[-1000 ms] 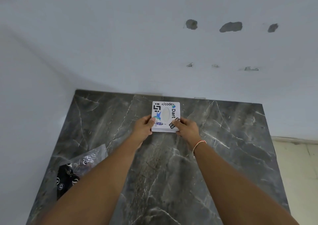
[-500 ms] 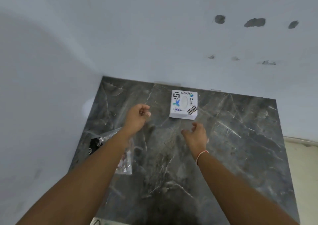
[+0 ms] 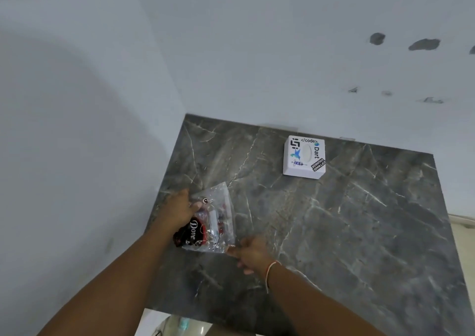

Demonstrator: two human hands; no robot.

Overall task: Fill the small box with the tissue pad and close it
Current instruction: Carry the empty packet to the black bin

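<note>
The small white box (image 3: 304, 157) with stickers on its lid sits shut at the back of the dark marble counter (image 3: 354, 233), near the wall. A clear plastic bag (image 3: 221, 220) lies at the counter's left side, holding a dark "Dove" pack and something white. My left hand (image 3: 180, 209) grips the bag's left edge. My right hand (image 3: 250, 254) pinches its near right corner. Both hands are well apart from the box. I cannot pick out the tissue pad for certain.
Pale walls meet in a corner directly behind and to the left of the counter. The counter's near edge runs along the bottom, with a light object (image 3: 180, 323) below it. Cream floor (image 3: 462, 235) shows past the right edge.
Both hands let go of the box, drew back and moved left onto the plastic bag. My view has swung left, so the box now appears further right.
</note>
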